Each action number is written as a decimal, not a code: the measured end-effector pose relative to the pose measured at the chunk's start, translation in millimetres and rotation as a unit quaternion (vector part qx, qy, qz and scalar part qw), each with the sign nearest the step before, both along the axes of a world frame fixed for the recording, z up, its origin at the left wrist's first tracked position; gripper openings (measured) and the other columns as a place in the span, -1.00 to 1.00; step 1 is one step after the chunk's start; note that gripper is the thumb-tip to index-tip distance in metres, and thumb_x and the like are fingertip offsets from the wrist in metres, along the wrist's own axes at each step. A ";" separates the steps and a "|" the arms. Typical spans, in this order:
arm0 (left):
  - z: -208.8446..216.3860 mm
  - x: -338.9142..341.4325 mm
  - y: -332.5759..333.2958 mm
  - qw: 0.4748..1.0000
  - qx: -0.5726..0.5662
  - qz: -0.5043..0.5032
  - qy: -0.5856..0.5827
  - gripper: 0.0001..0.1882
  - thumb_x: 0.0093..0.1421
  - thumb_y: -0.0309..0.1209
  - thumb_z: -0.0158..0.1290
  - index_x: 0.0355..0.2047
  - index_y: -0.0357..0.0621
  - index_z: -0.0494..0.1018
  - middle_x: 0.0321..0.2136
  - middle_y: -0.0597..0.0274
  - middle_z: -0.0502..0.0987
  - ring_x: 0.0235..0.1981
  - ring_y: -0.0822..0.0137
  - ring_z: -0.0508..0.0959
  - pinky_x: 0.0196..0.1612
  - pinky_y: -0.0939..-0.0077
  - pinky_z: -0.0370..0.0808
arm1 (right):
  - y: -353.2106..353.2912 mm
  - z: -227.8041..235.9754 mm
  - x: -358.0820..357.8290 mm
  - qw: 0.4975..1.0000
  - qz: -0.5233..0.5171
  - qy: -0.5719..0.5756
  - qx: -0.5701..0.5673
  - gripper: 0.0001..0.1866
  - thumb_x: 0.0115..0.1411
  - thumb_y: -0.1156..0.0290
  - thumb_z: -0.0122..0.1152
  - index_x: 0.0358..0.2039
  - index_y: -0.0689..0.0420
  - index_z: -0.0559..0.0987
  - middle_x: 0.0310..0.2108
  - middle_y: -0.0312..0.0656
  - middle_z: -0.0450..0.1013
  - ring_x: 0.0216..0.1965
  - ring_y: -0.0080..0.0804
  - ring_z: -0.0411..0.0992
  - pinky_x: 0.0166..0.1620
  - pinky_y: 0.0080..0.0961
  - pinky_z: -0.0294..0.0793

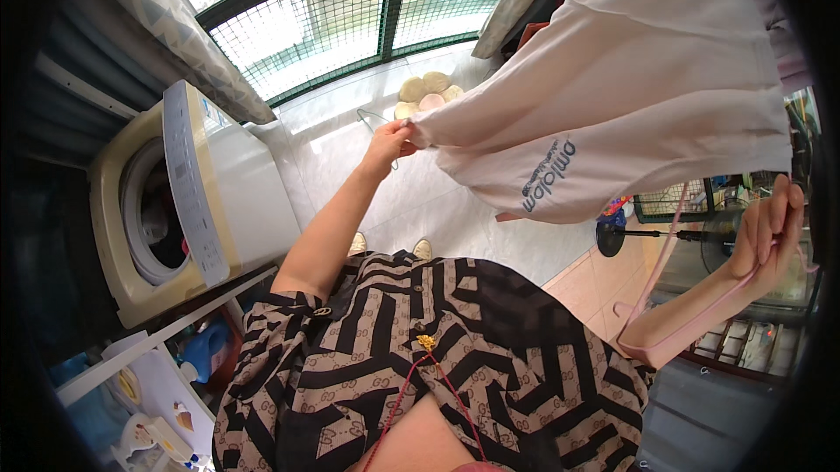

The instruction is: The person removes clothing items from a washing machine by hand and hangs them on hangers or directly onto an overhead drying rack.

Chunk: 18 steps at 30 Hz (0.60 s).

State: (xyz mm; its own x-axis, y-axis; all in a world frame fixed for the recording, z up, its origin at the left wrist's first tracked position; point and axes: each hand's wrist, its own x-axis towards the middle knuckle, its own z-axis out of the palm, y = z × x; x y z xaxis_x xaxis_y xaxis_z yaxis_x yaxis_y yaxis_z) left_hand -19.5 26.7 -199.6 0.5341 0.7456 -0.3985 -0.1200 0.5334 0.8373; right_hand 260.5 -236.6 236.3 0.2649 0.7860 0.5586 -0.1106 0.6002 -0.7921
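Note:
A white T-shirt (612, 78) with dark print hangs stretched between my two hands. My left hand (389, 146) is closed, pinching the left end of its cloth. A thin green wire hanger (372, 114) shows beside that hand; whether the hand also holds it I cannot tell. My right hand (768, 231) is raised at the far right, its fingertips closed at the shirt's lower right corner. A pink hanger (658, 284) lies across my right forearm and palm, one end sticking out past the hand. Part of the shirt runs out of view at the top.
At the left stands a top-loading washing machine (236, 183), lid raised, dark laundry inside. Below it a shelf holds a blue bottle (207, 351). A flower-shaped cushion (429, 91) lies on the tiled floor by the mesh window (385, 17). A black fan (612, 234) is at the right.

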 end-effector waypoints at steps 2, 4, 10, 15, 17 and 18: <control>10.8 -14.2 8.3 0.999 0.036 -0.002 0.004 -0.75 0.27 -0.30 -0.08 -0.25 -0.21 0.48 -0.40 0.25 0.56 -0.38 0.38 0.57 -0.27 0.48 0.54 | 5.4 -10.5 -3.3 0.996 -0.069 -0.055 -0.013 -0.72 0.37 0.42 -0.21 -0.20 0.40 0.40 -0.53 -0.24 0.15 -0.83 -0.77 -0.02 -0.79 -0.89 -0.03; 20.8 -43.3 23.7 0.994 0.109 0.004 -0.006 -0.74 0.24 -0.31 -0.07 -0.26 -0.26 0.48 -0.36 0.21 0.56 -0.29 0.37 0.55 -0.18 0.42 0.50 | 11.5 -17.3 -8.2 0.992 -0.087 -0.072 -0.048 -0.74 0.36 0.40 -0.17 -0.21 0.36 0.41 -0.53 -0.24 0.18 -0.80 -0.77 -0.02 -0.73 -0.85 -0.09; 71.2 -143.8 16.4 0.906 0.000 0.061 -0.418 -0.44 0.26 -0.09 -0.10 0.12 -0.25 0.24 0.05 0.03 0.36 0.08 0.15 0.35 0.12 0.23 0.32 | 25.6 -42.2 -10.3 0.991 -0.081 -0.046 -0.092 -0.73 0.36 0.36 -0.15 -0.24 0.35 0.40 -0.54 -0.25 0.20 -0.80 -0.77 -0.07 -0.72 -0.82 -0.11; 16.6 -129.5 -16.0 0.871 0.490 -0.002 -0.022 -0.27 0.19 -0.10 0.01 0.24 -0.24 0.07 0.14 0.03 0.28 0.17 0.05 0.27 0.22 0.21 0.20 | 57.6 -56.4 -24.2 0.993 -0.074 -0.016 -0.095 -0.70 0.33 0.36 -0.06 -0.19 0.39 0.43 -0.59 -0.26 0.24 -0.78 -0.77 -0.08 -0.72 -0.81 -0.15; 25.6 -122.1 -27.3 0.697 0.708 -0.090 0.070 -0.28 0.18 -0.15 0.02 0.24 -0.24 0.07 0.13 0.01 0.28 0.16 0.08 0.27 0.22 0.23 0.19 | 68.7 -63.1 -37.9 0.982 -0.127 -0.058 -0.124 -0.71 0.31 0.36 -0.03 -0.18 0.38 0.46 -0.58 -0.24 0.29 -0.77 -0.78 -0.05 -0.71 -0.80 -0.15; 31.3 -118.8 -30.8 0.647 0.749 -0.096 0.107 -0.29 0.18 -0.17 0.03 0.24 -0.25 0.08 0.13 0.00 0.28 0.16 0.09 0.28 0.22 0.23 0.19 | 71.7 -65.9 -43.4 0.975 -0.154 -0.082 -0.139 -0.71 0.31 0.35 -0.01 -0.18 0.37 0.47 -0.57 -0.24 0.32 -0.77 -0.78 -0.03 -0.71 -0.80 -0.15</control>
State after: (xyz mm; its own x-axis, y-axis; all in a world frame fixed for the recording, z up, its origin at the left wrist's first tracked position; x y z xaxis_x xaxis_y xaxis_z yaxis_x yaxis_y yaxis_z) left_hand -138.3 -4.1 -168.4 0.7267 0.3080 0.6141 0.0312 -0.9078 0.4183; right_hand 217.1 -164.9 170.4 0.4373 0.8103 0.3901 0.1821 0.3450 -0.9208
